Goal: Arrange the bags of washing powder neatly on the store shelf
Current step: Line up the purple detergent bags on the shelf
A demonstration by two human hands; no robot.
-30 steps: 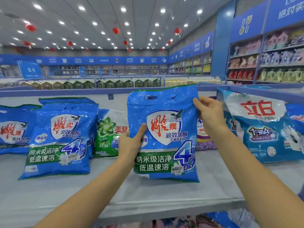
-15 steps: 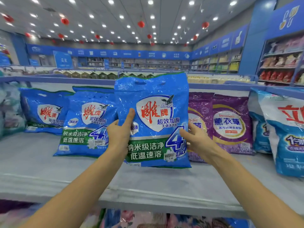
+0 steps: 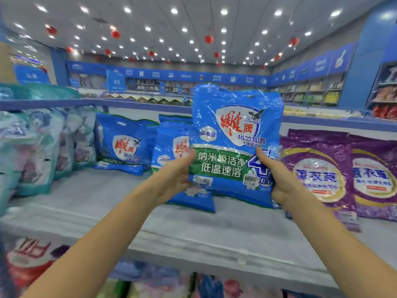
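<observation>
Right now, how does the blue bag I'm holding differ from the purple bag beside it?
The blue bag has a green band and red logo; the purple bag has a gold-ringed round label. The blue bag is held up by the left hand and right hand; the purple bag rests on the shelf. Both face forward, upright.

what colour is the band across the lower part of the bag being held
Green with white characters, crossing the blue held bag; it shows plainly in the head view, between the left hand and right hand.
</observation>
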